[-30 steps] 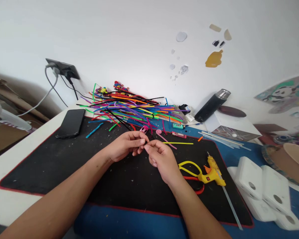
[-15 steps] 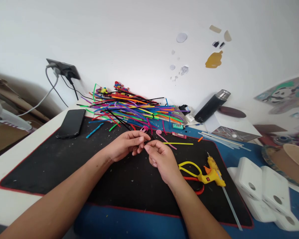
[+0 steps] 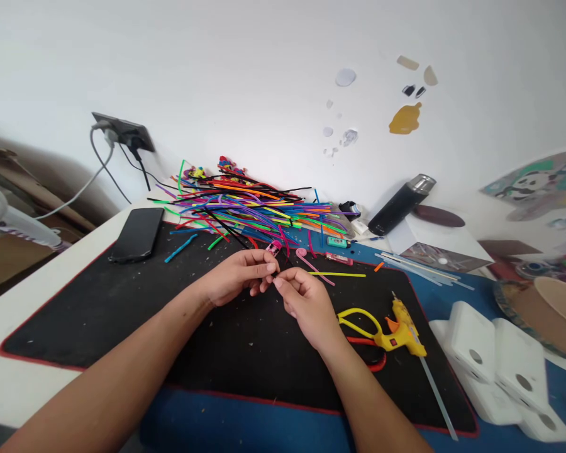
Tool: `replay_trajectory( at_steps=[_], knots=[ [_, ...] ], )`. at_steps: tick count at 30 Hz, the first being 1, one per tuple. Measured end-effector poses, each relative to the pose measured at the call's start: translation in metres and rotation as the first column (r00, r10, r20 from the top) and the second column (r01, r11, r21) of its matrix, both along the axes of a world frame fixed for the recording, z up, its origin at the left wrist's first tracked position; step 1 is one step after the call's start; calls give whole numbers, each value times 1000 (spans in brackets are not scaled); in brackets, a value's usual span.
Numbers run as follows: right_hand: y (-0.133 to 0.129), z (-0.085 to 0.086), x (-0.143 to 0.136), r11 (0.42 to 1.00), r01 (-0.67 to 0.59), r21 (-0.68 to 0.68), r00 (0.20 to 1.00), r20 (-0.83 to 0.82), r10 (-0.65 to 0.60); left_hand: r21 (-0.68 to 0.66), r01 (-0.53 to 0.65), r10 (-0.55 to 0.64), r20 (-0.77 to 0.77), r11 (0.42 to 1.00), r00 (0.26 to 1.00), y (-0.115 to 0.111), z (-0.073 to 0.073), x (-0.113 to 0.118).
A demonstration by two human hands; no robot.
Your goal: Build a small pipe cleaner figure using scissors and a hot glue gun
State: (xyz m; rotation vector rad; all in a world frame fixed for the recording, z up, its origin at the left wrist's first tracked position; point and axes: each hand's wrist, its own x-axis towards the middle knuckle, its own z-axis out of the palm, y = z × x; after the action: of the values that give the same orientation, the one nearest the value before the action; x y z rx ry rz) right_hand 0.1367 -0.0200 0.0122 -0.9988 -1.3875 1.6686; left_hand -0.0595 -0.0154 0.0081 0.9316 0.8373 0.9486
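My left hand [image 3: 243, 275] and my right hand [image 3: 306, 302] meet fingertip to fingertip above the black mat [image 3: 207, 365]. Pinched between them is a short black pipe cleaner [image 3: 276, 275], mostly hidden by the fingers. Just behind the left fingers lies a small pink object [image 3: 274, 247]. A pink pipe cleaner with a coiled end [image 3: 303, 253] and a straight yellow pipe cleaner [image 3: 342, 274] rest beyond my right hand. Beside the right wrist are scissors with yellow and red handles [image 3: 358, 313], partly under a yellow glue gun [image 3: 405, 333].
A heap of coloured pipe cleaners [image 3: 245, 204] lies along the wall. A phone [image 3: 136, 234] is at left. To the right are a black flask [image 3: 400, 204], clear glue sticks [image 3: 417, 267], white devices [image 3: 495, 365], a green lighter [image 3: 337, 241] and a pink box [image 3: 338, 258].
The fingers have shifted slightly around the black pipe cleaner, and less of it shows above them. The whole view has tilted a little.
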Motion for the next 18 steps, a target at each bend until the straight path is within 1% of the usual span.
replay_trajectory(
  at_steps=[7, 14, 18],
  knots=[
    [2, -3, 2, 997, 19, 79, 996, 89, -27, 39, 5, -2, -87, 999, 996, 0, 3, 0],
    [2, -1, 3, 995, 22, 102, 993, 117, -34, 65, 6, 2, -116, 998, 993, 1, 7, -2],
    [3, -1, 3, 993, 19, 113, 990, 135, -35, 89, 47, -30, -183, 995, 983, 1, 8, -4]
  ],
)
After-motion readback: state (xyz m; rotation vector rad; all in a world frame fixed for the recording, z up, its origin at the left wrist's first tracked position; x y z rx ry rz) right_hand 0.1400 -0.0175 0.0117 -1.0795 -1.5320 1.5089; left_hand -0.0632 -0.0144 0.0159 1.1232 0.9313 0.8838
